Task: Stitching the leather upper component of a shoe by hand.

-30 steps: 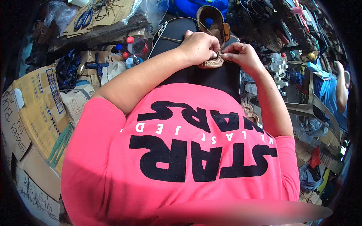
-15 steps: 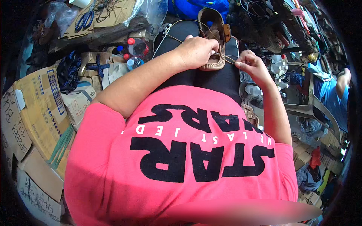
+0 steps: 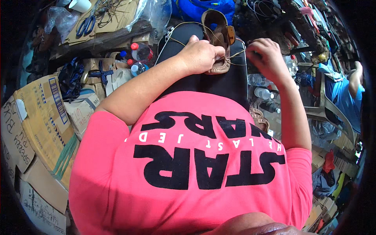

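Observation:
A brown leather moccasin [image 3: 222, 43] lies over my dark-clothed thighs, its stitched toe toward me and its heel pointing away. My left hand [image 3: 203, 55] is closed at the shoe's left side, thumb and finger pressed against the upper near the toe seam; the fingertips are partly hidden. Out to the right of the shoe, my right hand [image 3: 267, 56] is curled, with shadow over its fingers. A thin tan thread [image 3: 237, 54] stretches from the toe seam toward those fingers. More of it loops across my left thigh beyond the left hand.
Blue-handled scissors [image 3: 86, 26] rest on cardboard at the far left. Capped plastic bottles [image 3: 141, 52] stand left of my legs, and clear bottles [image 3: 263, 93] lie to the right. Marked cardboard boxes [image 3: 43, 113] fill the left side. A chair [image 3: 323, 105] and a person in blue [image 3: 347, 98] are at right.
My right hand has moved right and up, away from the shoe, and turned over, drawing the thread outward. The left hand and the moccasin have shifted slightly left.

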`<state>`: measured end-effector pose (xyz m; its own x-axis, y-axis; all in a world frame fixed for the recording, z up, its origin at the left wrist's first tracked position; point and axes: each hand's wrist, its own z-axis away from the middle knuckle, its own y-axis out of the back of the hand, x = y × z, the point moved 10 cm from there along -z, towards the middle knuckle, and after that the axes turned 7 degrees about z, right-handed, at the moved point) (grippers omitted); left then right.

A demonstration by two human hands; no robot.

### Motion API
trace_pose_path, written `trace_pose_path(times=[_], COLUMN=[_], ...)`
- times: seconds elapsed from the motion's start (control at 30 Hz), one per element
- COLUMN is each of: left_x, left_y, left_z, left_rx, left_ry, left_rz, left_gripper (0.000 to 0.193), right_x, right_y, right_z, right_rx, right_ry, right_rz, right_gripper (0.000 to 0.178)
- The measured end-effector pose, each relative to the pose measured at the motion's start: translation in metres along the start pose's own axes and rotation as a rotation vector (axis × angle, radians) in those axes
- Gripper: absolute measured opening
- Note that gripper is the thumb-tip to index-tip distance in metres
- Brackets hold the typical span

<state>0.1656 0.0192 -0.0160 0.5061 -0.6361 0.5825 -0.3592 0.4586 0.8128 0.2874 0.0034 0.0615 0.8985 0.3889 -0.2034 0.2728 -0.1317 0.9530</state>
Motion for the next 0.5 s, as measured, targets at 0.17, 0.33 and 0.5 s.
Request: trace_pose_path(times=[0.17,0.33,0.5], left_x=[0.005,0.002,-0.024], left_y=[0.004,0.029,0.1], left_z=[0.0,0.034,0.073], left_rx=[0.007,0.109,0.316], left_ry=[-0.023,-0.128,-0.059], left_rz=[-0.033,-0.284,0.119], left_gripper=[0.012,0.014,0.002], right_x=[-0.042,-0.017,0.091], right_y=[-0.047,-0.051,-0.053], right_z=[-0.001,0.01,0.058], right_rx=[-0.308,-0.267,-0.29], right_ry=[0.244,0.262,-0.625], right_rz=[0.248,0.18,-0.655], right_gripper=[0.009,0.013,0.009])
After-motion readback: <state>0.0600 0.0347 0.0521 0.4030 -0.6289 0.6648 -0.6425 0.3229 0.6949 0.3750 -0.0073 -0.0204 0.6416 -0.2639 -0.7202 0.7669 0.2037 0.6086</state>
